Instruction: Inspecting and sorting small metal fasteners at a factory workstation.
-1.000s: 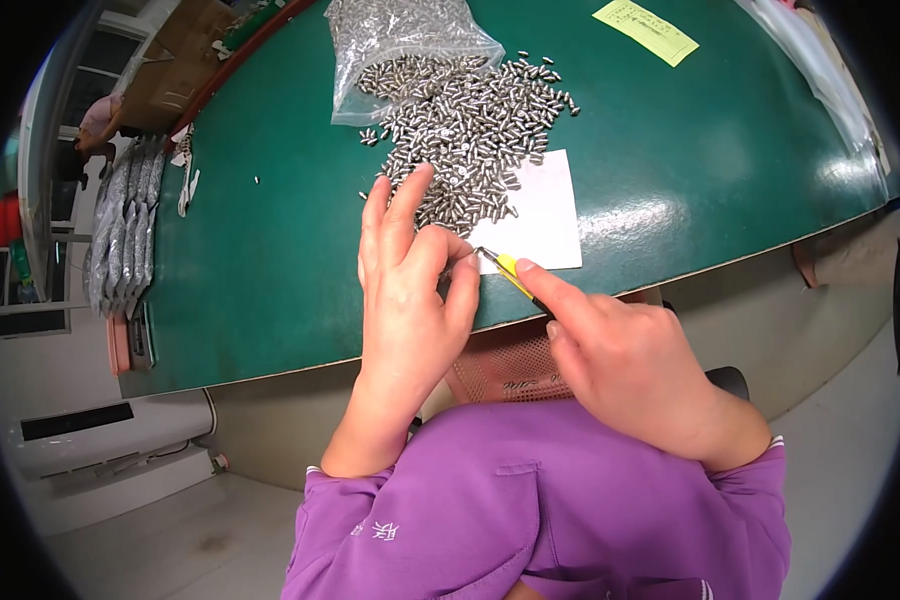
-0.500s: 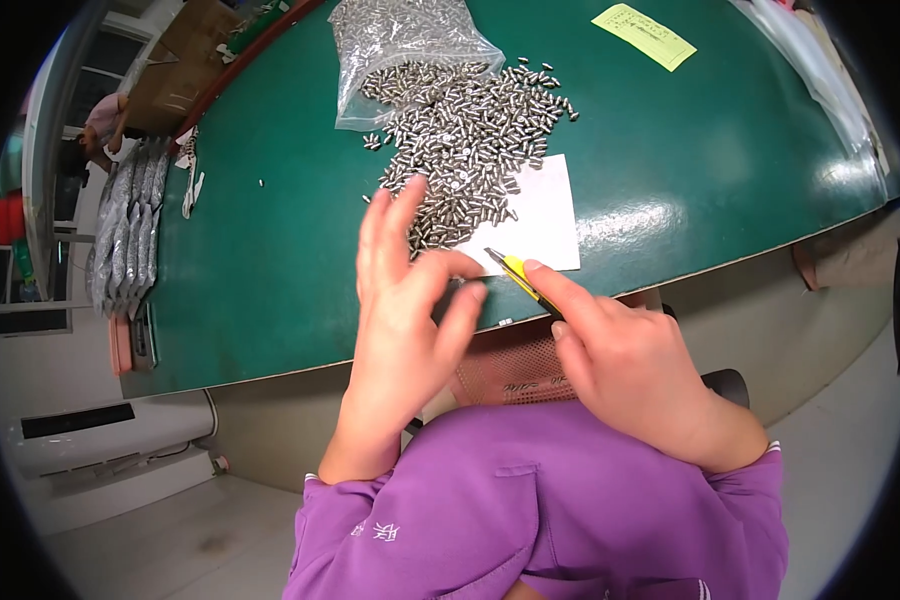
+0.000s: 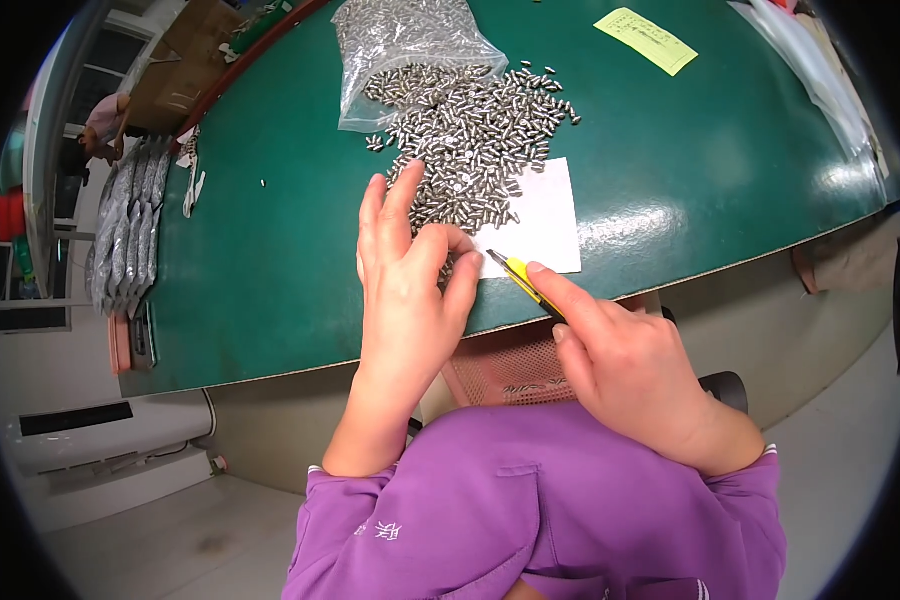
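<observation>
My right hand grips a yellow and black utility knife, its tip pointing up and left over a white paper sheet. Just left of that tip, my left hand has its thumb and forefinger pinched together, the other fingers stretched upward. Whatever sits in the pinch is too small to make out. Beyond it a heap of small silver metal pieces spreads over the table and part of the sheet. More pieces fill a clear plastic bag lying behind the heap, its mouth toward me.
The green table has a curved front edge close to me. A yellow paper slip lies at the far right, near clear plastic sheeting. Filled bags stand stacked by the left edge. A pink perforated basket is below the front edge.
My left thumb and forefinger, slightly apart before, have come together beside the knife tip. The knife and my right hand have barely moved.
</observation>
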The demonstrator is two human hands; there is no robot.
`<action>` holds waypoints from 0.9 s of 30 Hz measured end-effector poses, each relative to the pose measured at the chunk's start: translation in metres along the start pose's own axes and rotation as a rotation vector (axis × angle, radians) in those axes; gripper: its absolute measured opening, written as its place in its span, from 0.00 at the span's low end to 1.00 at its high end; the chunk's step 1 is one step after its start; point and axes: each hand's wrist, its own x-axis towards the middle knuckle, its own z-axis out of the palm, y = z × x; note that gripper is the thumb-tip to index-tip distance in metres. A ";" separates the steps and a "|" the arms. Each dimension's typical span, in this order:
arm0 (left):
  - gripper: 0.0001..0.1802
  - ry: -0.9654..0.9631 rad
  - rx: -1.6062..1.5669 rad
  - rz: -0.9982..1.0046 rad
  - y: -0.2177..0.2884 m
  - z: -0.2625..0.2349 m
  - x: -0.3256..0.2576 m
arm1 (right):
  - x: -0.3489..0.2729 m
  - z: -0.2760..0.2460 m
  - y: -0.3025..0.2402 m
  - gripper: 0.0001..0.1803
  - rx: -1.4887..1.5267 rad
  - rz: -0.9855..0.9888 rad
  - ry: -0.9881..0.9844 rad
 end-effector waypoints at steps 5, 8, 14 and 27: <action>0.06 -0.048 -0.032 0.039 0.000 -0.006 -0.004 | 0.000 0.001 0.000 0.30 0.013 0.003 0.004; 0.06 -0.027 -0.051 0.017 0.000 -0.008 -0.007 | 0.000 0.001 0.001 0.30 0.012 -0.006 0.014; 0.06 -0.020 -0.039 -0.049 0.001 -0.006 -0.009 | 0.000 0.001 0.000 0.30 0.010 -0.010 0.015; 0.07 0.419 0.073 0.227 0.012 -0.036 0.000 | -0.002 0.004 0.004 0.31 -0.043 -0.050 0.047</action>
